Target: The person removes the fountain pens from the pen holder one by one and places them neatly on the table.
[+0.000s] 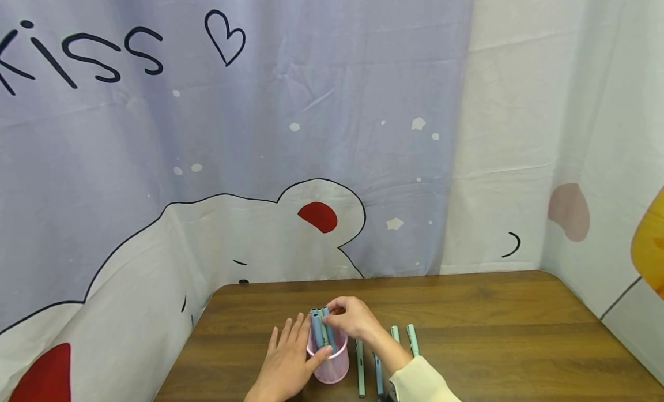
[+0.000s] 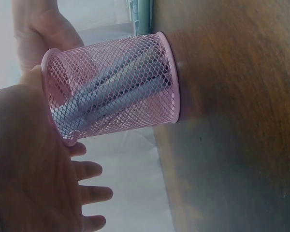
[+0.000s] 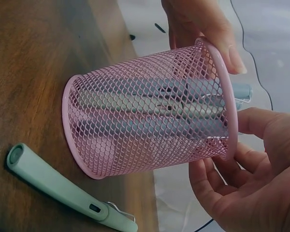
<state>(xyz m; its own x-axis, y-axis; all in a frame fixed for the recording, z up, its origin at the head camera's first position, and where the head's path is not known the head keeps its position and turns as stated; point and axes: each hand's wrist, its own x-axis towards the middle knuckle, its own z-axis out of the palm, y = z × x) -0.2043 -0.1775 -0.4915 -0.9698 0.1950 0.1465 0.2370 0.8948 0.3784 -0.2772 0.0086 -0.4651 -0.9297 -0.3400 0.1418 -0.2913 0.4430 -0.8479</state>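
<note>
A pink mesh pen cup [image 1: 332, 368] stands upright on the wooden table with several blue and green pens [image 1: 317, 331] in it. My left hand [image 1: 290, 356] lies against the cup's left side, fingers straight and spread, thumb on the rim; the left wrist view shows these fingers [image 2: 94, 193] reaching past the cup. Over the mouth, my right hand [image 1: 353, 318] pinches the upper end of a blue pen [image 1: 327, 321] between thumb and index finger. The pens' lower parts [image 3: 150, 126] show through the mesh in the right wrist view.
Right of the cup lie a green pen [image 1: 360, 370] and a blue pen [image 1: 378, 374]. Two more green pens [image 1: 412, 339] lie farther right, partly behind the right forearm. A printed curtain [image 1: 332, 131] hangs behind the table [image 1: 493, 333].
</note>
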